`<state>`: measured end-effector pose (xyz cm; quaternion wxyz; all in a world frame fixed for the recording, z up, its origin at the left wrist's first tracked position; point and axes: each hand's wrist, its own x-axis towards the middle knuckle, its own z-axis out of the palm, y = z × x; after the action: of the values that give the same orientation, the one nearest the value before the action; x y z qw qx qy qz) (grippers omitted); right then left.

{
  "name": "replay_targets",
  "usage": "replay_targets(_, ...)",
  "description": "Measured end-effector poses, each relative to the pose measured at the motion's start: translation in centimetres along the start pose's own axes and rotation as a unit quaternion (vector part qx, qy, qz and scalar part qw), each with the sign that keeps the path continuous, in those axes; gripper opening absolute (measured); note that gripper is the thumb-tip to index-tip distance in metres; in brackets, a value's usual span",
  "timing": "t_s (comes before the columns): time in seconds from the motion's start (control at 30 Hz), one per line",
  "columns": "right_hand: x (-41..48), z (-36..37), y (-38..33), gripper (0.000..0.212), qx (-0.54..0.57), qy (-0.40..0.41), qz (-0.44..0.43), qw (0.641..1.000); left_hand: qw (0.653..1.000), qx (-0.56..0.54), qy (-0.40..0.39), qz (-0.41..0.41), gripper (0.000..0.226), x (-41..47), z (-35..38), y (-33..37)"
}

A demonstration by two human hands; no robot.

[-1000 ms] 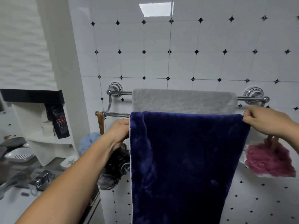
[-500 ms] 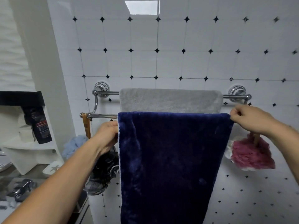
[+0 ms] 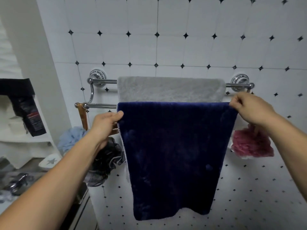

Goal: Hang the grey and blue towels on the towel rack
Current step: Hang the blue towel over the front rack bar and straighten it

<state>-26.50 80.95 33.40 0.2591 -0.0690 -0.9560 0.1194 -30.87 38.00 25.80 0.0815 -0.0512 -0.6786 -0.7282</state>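
A chrome double towel rack (image 3: 99, 106) is fixed to the tiled wall. The grey towel (image 3: 171, 89) lies draped over its rear, upper bar. The dark blue towel (image 3: 174, 155) hangs over the front, lower bar and reaches far down. My left hand (image 3: 106, 125) pinches the blue towel's upper left edge just below the bar. My right hand (image 3: 250, 110) grips its upper right corner at the bar.
A pink bath sponge (image 3: 252, 143) hangs below my right hand. A light blue sponge (image 3: 71, 140) and a dark one (image 3: 104, 161) hang at the left, beside a wooden handle (image 3: 83, 118). White shelves (image 3: 25, 138) with a dark packet (image 3: 31, 117) stand at the far left.
The view has tilted down, so the rack sits higher and the towel's lower edge shows. My left hand slid from the bar level down the towel's left edge. The right hand keeps its grip.
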Motion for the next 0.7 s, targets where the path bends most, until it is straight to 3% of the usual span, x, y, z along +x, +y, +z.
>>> replay_targets(0.1, -2.1, 1.1, -0.2, 0.030, 0.037, 0.121, 0.074, 0.989, 1.000, 0.020, 0.000, 0.004, 0.016, -0.1, -0.2, 0.0)
replay_targets(0.17, -3.7, 2.2, -0.3, 0.043, 0.039, 0.153, 0.115, 0.981, 0.999, 0.046, 0.001, 0.022, 0.018, -0.1, -0.1, 0.6)
replay_targets(0.23, -4.8, 3.5, -0.4, 0.046, 0.053, 0.104, 0.117, 0.986, 0.996, 0.073, 0.028, 0.042, 0.023, 0.2, 0.0, 1.1)
replay_targets(0.33, -4.7, 4.7, -0.1, 0.033, 0.143, 0.036, 0.126, 0.981, 0.988, 0.109, 0.084, 0.067, 0.023, 0.5, 0.2, 1.4)
replay_targets(0.53, -4.4, 4.8, 1.0, 0.031, 0.293, 0.040, 0.174, 0.939, 0.965, 0.172, 0.163, 0.115, 0.022, 1.3, 0.1, 2.0)
replay_targets(0.63, -4.6, 5.0, 0.5, 0.030, 0.284, 0.049, 0.171, 0.942, 0.929, 0.273, 0.216, 0.128, 0.030, 1.2, 0.3, 2.6)
replay_targets(0.7, -4.7, 4.7, 0.2, 0.027, 0.200, 0.123, 0.155, 0.960, 0.873, 0.364, 0.255, 0.202, 0.029, 0.6, 0.3, 2.9)
